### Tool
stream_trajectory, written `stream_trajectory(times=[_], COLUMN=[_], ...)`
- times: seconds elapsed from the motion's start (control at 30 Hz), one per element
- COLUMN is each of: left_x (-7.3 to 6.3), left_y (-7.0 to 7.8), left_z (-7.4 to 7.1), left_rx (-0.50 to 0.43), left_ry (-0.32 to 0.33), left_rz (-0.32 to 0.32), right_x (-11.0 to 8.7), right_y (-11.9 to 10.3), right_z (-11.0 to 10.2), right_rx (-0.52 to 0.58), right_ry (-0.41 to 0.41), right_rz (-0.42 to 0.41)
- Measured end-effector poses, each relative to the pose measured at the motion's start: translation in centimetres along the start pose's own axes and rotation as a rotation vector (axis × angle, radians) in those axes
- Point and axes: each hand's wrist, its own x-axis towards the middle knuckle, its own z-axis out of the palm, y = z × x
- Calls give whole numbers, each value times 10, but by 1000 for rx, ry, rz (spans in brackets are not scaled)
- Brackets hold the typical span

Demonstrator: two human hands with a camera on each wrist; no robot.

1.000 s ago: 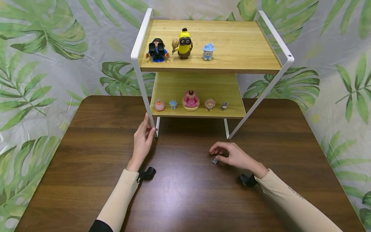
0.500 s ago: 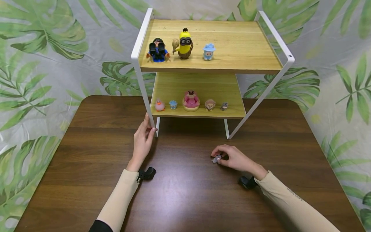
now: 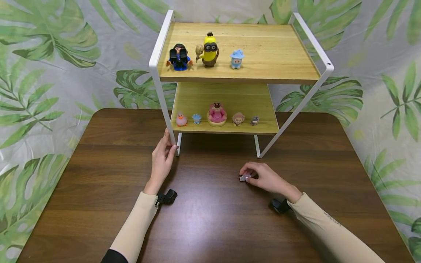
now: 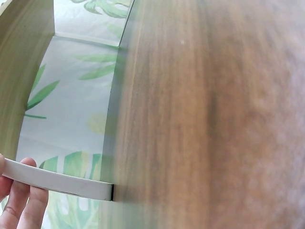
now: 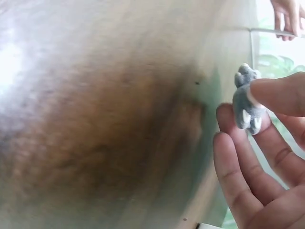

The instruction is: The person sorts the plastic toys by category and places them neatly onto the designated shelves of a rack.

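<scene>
My left hand point(image 3: 161, 159) grips the white front left leg point(image 4: 66, 185) of a two-tier shelf, low down near the table, with the thumb on one side and fingers on the other in the left wrist view. In front of the shelf, my right hand point(image 3: 265, 177) pinches a small grey animal figurine point(image 5: 244, 102) between thumb and fingers. Its head, body and white-tipped feet show in the right wrist view, and the thumb covers part of it. From the head view the figurine point(image 3: 243, 178) is mostly hidden by the fingers.
The upper wooden board point(image 3: 273, 51) bears a blue-clothed figure point(image 3: 179, 64), a yellow minion figure point(image 3: 209, 51) and a blue-hatted figurine point(image 3: 236, 60). Several small figurines line the lower board point(image 3: 227, 91), including a pink bear point(image 3: 217, 114). The brown table point(image 3: 204, 226) lies beneath.
The grey figurine has turned between my right fingers and shifted slightly toward the shelf. My left hand stays on the shelf leg.
</scene>
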Motion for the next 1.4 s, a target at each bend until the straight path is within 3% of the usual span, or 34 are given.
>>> stream_trajectory(times=[0.33, 0.7, 0.87, 1.0, 1.07, 1.4], left_x=[0, -1, 2, 1, -2, 0], left_y=[1, -1, 11, 9, 0, 1], left_z=[0, 0, -1, -2, -1, 0], left_rx=[-5, 11, 0, 16, 23, 4], left_ry=[3, 12, 20, 0, -10, 5], left_rz=[0, -4, 5, -10, -21, 6], right_x=[3, 5, 5, 6, 6, 8], right_y=[-14, -25, -32, -37, -40, -53], right_z=[-12, -21, -26, -29, -31, -37], right_rx=[33, 38, 38, 44, 51, 69], right_ry=[103, 156, 179, 195, 205, 269], right_rz=[-36, -62, -79, -97, -109, -171])
